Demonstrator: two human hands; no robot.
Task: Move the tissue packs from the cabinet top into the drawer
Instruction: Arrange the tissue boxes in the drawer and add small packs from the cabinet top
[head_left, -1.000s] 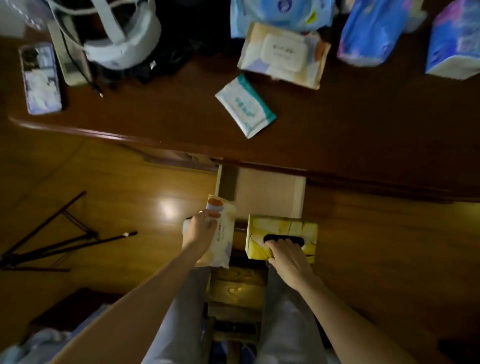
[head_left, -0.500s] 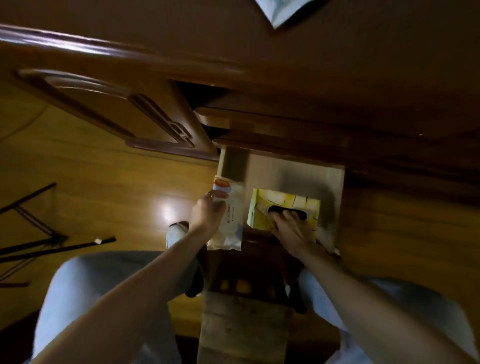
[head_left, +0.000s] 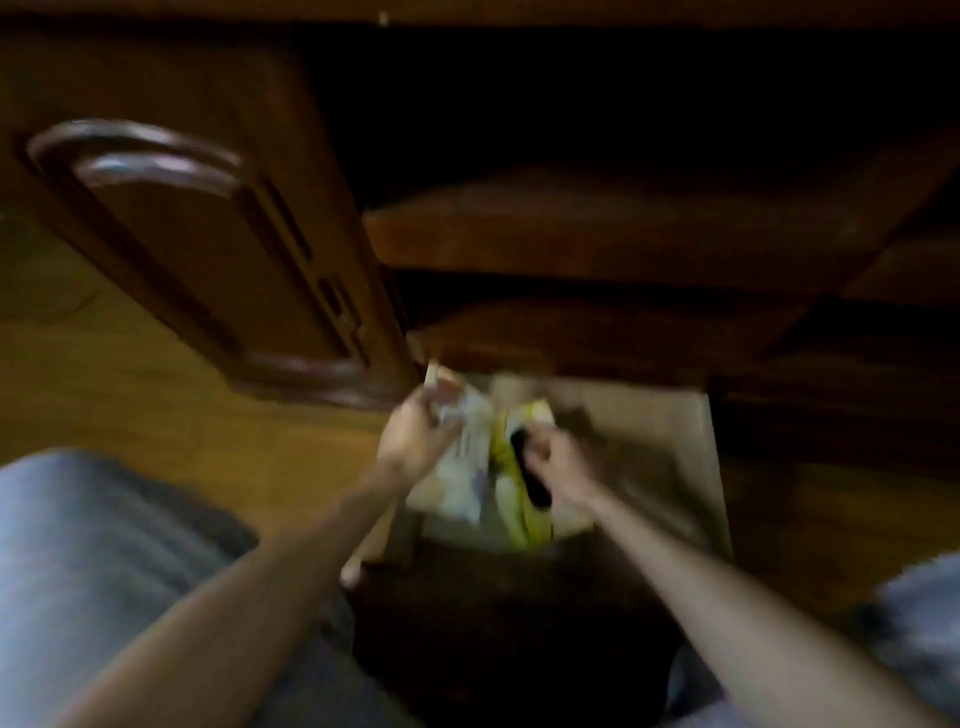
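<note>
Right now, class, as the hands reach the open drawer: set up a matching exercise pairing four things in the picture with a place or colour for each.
Things:
1. left hand
2. right hand
3. drawer
4. cabinet door

Descriptions:
A. pale inner boards
B. on the yellow tissue box
C. dark wood, standing open at left
D. on the white soft pack

Pairs: 1-D, 2-B, 3-A, 4-C

a home room, dark wooden cabinet (head_left: 208, 249), wood-plank floor (head_left: 130, 405)

Soft pack (head_left: 467, 462) seemingly left of box (head_left: 519, 499), in drawer (head_left: 691, 467)
</note>
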